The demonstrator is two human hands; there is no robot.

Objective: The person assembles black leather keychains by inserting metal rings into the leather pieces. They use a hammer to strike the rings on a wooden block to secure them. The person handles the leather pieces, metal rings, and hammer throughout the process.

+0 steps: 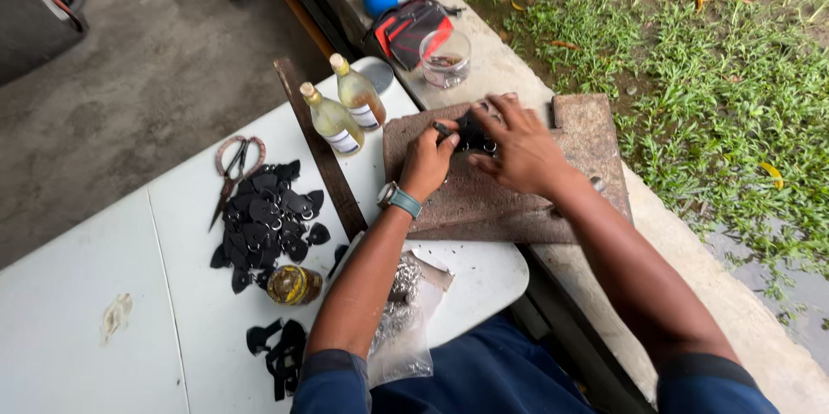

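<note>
A big white counter (104, 259) carries a rusty metal block (509, 198) at its far right corner, with a pile of black leather tags (268, 224) near the middle. On the block lies a small black leather piece (473, 133); the right hand (522, 151) presses it down with fingers spread, and the left hand (427, 159) pinches a thin tool (443, 130) at its edge. I think it goes best if the piece is held flat and the tool stays straight.

The place was an outdoor craft workstation: a white table (104, 267) left of the hands, a concrete ledge (518, 69) and grass (708, 77) beyond them.
</note>
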